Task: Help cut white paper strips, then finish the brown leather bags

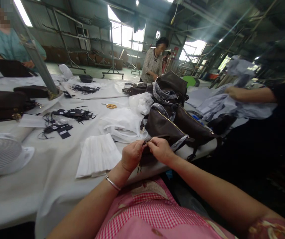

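Observation:
At the table's front edge, my left hand is closed on the upper edge of a dark brown leather bag. Close beside it, the bent fingers of my right hand pinch the same edge, near a small gold-coloured bit of metal. Much of the bag is hidden by my hands. Dark cords dangle below my left hand. Just beyond lies another brown bag with a gold zip and a wrapped handle. A stack of white paper strips is left of my hands.
White plastic wrapping, yellow-handled scissors and black tags with cords lie on the table. A white fan stands left, near a metal post. At right, a co-worker's arm holds crumpled pale sheets. Other people stand across the table.

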Demonstrator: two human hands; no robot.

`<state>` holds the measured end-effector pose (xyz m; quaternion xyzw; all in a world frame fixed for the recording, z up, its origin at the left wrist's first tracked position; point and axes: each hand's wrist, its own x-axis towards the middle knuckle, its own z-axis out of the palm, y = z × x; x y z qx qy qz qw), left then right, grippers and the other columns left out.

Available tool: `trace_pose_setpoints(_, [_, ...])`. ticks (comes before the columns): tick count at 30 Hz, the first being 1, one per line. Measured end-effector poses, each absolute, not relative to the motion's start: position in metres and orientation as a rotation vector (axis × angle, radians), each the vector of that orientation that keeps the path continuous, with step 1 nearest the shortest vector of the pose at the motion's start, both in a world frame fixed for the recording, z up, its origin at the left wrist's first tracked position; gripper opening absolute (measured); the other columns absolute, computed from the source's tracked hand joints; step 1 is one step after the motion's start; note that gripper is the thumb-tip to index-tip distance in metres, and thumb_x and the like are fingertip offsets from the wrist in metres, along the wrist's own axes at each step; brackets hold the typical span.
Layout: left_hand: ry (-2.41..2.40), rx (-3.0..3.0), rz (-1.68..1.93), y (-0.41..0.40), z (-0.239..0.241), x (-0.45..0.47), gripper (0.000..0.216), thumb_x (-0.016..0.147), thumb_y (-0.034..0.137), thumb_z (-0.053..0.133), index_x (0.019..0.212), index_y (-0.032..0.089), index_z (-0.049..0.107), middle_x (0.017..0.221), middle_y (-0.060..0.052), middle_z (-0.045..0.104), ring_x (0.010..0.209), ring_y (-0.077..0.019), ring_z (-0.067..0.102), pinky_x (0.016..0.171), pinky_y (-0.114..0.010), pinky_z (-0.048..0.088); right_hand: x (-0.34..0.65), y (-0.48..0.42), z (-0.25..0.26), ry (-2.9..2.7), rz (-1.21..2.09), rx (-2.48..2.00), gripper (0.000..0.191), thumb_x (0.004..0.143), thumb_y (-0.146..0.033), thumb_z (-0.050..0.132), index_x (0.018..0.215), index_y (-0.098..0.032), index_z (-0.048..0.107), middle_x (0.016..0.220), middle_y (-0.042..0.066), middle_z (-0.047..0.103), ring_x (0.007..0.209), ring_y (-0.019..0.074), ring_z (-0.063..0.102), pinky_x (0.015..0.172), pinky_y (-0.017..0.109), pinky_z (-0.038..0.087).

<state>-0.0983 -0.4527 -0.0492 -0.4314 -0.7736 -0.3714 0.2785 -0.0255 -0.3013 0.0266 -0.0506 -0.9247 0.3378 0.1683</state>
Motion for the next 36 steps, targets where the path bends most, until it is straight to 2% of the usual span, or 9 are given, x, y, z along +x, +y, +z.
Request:
trace_pose_setpoints(5, [-2.031, -1.233, -1.147, -0.466, -0.055, -0.096, 0.036, 0.095, 0.025, 0.051, 0.130, 0.017, 0.052, 0.120, -0.014, 0.067, 0.110, -0.0227, 0.065, 0.095, -0.036, 0.054, -0.036, -0.315, 0.023, -2.656, 1.563, -0.206, 0.028, 0.085, -0.029, 0.049, 0.058, -0.020, 0.052, 0.047, -0.005, 0.050, 0.040, 0.0091, 0.043, 0.043, 0.021, 0.032])
trace_pose_setpoints(10, [-2.182, -1.235, -1.400, -0.476, -0.059, -0.108, 0.055, 0.084, 0.036, 0.068, 0.133, 0.019, 0.050, 0.119, -0.012, 0.068, 0.108, -0.0247, 0.066, 0.094, -0.041, 0.054, -0.041, -0.306, 0.025, -2.752, 1.426, -0.125, 0.026, 0.084, -0.027, 0.051, 0.060, -0.019, 0.055, 0.048, -0.005, 0.052, 0.042, 0.0085, 0.045, 0.044, 0.021, 0.032])
trace_pose_setpoints(17, [-2.359, -1.179, -1.478, -0.468, -0.053, -0.102, 0.039, 0.085, 0.022, 0.063, 0.123, 0.018, 0.057, 0.111, -0.009, 0.070, 0.100, -0.0238, 0.067, 0.088, -0.040, 0.054, -0.047, -0.326, 0.031, -2.820, 1.405, 0.010, 0.028, 0.085, -0.026, 0.051, 0.057, -0.019, 0.053, 0.046, -0.005, 0.051, 0.039, 0.0077, 0.045, 0.042, 0.020, 0.032])
trace_pose_setpoints(21, [-2.355, -1.174, -1.538, -0.468, -0.050, -0.103, 0.044, 0.083, 0.024, 0.066, 0.125, 0.019, 0.055, 0.112, -0.010, 0.069, 0.100, -0.0240, 0.067, 0.088, -0.041, 0.055, -0.053, -0.317, 0.032, -2.840, 1.392, -0.125, 0.031, 0.085, -0.037, 0.055, 0.060, -0.019, 0.055, 0.047, -0.003, 0.055, 0.038, 0.0101, 0.050, 0.040, 0.021, 0.033])
trace_pose_setpoints(24, [-2.311, -1.119, -1.703, -0.472, -0.057, -0.107, 0.052, 0.081, 0.026, 0.069, 0.129, 0.018, 0.052, 0.115, -0.011, 0.068, 0.102, -0.0232, 0.066, 0.087, -0.040, 0.057, -0.053, -0.296, 0.027, -2.752, 0.970, -0.283, 0.039, 0.085, -0.047, 0.057, 0.057, -0.020, 0.055, 0.049, -0.001, 0.057, 0.046, 0.0133, 0.053, 0.047, 0.024, 0.036])
trace_pose_setpoints(27, [-2.299, -1.050, -1.852, -0.476, -0.068, -0.106, 0.050, 0.082, 0.030, 0.069, 0.128, 0.020, 0.053, 0.117, -0.010, 0.065, 0.105, -0.0229, 0.065, 0.078, -0.036, 0.060, -0.045, -0.276, 0.013, -2.636, 0.686, -0.297, 0.034, 0.087, -0.043, 0.055, 0.062, -0.020, 0.059, 0.060, 0.003, 0.062, 0.059, 0.0165, 0.058, 0.058, 0.026, 0.039])
trace_pose_setpoints(30, [-2.338, -0.970, -1.809, -0.477, -0.079, -0.102, 0.038, 0.084, 0.033, 0.067, 0.118, 0.019, 0.059, 0.111, -0.010, 0.064, 0.102, -0.0229, 0.064, 0.071, -0.033, 0.060, -0.034, -0.271, -0.005, -2.592, 0.743, -0.242, 0.021, 0.087, -0.036, 0.054, 0.075, -0.021, 0.061, 0.067, 0.002, 0.063, 0.064, 0.0172, 0.058, 0.062, 0.027, 0.042])
trace_pose_setpoints(33, [-2.349, -0.931, -1.711, -0.474, -0.084, -0.096, 0.030, 0.088, 0.034, 0.062, 0.113, 0.018, 0.060, 0.106, -0.009, 0.061, 0.099, -0.0215, 0.062, 0.074, -0.034, 0.059, -0.028, -0.278, -0.019, -2.539, 0.824, -0.092, 0.009, 0.084, -0.027, 0.057, 0.087, -0.019, 0.061, 0.080, 0.004, 0.062, 0.072, 0.0183, 0.059, 0.067, 0.029, 0.047])
trace_pose_setpoints(36, [-2.332, -0.902, -1.646, -0.471, -0.084, -0.087, 0.031, 0.091, 0.031, 0.057, 0.119, 0.018, 0.056, 0.108, -0.010, 0.059, 0.101, -0.0210, 0.060, 0.081, -0.037, 0.058, -0.027, -0.289, -0.025, -2.493, 0.874, 0.144, 0.016, 0.081, -0.020, 0.059, 0.097, -0.019, 0.061, 0.094, 0.008, 0.060, 0.089, 0.0219, 0.059, 0.082, 0.035, 0.050])
